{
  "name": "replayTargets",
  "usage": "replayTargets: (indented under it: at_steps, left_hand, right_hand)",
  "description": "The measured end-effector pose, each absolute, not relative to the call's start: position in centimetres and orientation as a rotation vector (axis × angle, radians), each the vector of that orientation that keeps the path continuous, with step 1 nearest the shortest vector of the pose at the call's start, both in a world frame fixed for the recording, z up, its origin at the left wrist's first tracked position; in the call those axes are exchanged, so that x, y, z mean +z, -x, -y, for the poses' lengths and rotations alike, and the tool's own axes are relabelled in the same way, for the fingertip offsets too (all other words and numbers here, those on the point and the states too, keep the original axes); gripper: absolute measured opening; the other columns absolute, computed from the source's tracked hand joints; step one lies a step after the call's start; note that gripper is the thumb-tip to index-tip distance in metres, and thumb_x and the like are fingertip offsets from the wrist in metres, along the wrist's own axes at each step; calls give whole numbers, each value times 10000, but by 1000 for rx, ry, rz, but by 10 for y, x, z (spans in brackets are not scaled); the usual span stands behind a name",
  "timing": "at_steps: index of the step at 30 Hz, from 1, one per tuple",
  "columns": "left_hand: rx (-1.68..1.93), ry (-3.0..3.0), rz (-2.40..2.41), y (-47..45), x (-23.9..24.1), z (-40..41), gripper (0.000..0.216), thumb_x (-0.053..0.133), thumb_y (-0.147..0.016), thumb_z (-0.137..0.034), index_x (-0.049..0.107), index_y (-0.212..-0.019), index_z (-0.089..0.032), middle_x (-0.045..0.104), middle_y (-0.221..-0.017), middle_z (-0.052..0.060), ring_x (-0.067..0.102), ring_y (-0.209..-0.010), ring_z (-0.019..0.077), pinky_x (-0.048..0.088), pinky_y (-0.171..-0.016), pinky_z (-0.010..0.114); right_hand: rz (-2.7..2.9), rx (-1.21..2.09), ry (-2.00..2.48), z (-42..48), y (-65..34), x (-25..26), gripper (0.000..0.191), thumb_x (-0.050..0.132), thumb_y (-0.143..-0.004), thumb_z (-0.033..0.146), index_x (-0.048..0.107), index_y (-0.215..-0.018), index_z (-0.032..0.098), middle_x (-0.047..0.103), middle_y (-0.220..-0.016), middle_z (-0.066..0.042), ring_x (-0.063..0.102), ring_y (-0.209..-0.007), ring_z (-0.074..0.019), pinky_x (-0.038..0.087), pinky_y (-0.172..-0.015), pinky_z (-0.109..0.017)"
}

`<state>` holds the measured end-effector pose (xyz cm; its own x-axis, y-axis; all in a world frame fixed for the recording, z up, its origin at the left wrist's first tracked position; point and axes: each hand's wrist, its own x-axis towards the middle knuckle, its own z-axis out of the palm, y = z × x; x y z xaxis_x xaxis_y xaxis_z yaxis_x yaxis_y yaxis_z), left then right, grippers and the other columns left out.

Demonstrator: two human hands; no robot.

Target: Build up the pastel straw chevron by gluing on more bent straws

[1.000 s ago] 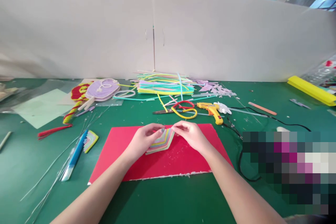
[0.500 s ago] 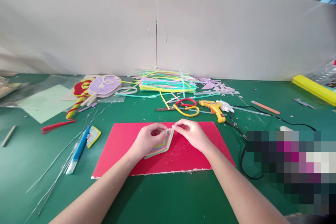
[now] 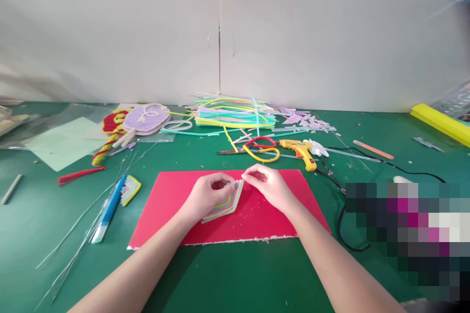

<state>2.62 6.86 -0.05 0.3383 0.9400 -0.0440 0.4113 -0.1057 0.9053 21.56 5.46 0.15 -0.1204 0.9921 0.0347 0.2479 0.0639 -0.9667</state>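
Observation:
My left hand point(image 3: 211, 195) is closed round a striped pipe-cleaner piece point(image 3: 230, 204), its bent rows running pale green, pink, yellow and blue. Part of the piece lies hidden under that hand. At the upper right corner of the piece, my right hand point(image 3: 266, 183) has thumb and forefinger pinched together on the end of its outer edge. Both hands are over a red board point(image 3: 176, 188) with a frayed white front edge. To the left, a smaller striped pipe-cleaner piece point(image 3: 131, 190) lies beside a blue-handled tool point(image 3: 113, 201).
Behind the board are scissors point(image 3: 262, 150), a yellow glue gun point(image 3: 303, 150) with a black cord, and a pile of pipe cleaners point(image 3: 235, 116). A purple pipe-cleaner shape point(image 3: 147, 120) and thin wires point(image 3: 79, 249) lie left. A white partition point(image 3: 330, 39) stands behind.
The view has shifted very slightly. Both hands and the striped piece stay almost in place, with the right fingertips still at its upper corner.

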Motion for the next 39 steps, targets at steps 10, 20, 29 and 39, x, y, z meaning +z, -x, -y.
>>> replayTargets:
  at_steps: [10, 20, 29, 39]
  left_hand:
    - [728, -1698, -1234, -27, 1, -67, 208, 585, -756, -341, 685, -809, -167, 693, -746, 19, 590, -667, 157, 438, -626, 248]
    - [720, -1730, -1229, -27, 1, -67, 215, 588, -759, -358, 697, -802, -178, 713, -769, 20, 613, -679, 165, 456, -644, 257]
    - [724, -1717, -1206, -26, 2, -66, 187, 584, -766, -330, 692, -789, -179, 708, -759, 13, 608, -686, 158, 446, -637, 245]
    - [721, -1721, -1156, -25, 1, -67, 204, 592, -778, -356, 695, -799, -182, 716, -783, 11, 628, -722, 167, 465, -662, 239]
  right_hand:
    - [1570, 1126, 1279, -53, -217, 4, 213, 622, -796, 415, 634, -802, 203, 655, -833, -15, 607, -829, -167, 471, -769, -290]
    - [1599, 1116, 1289, -53, -216, 7, 261, 621, -786, 470, 622, -779, 209, 649, -814, -13, 602, -807, -171, 471, -771, -306]
    - [1628, 1047, 1298, -51, -214, 8, 255, 613, -800, 460, 623, -774, 207, 641, -812, -15, 598, -822, -172, 453, -772, -299]
    - [1603, 1121, 1313, -51, -215, 9, 270, 614, -791, 475, 629, -778, 206, 655, -815, -17, 604, -817, -174, 464, -765, -301]
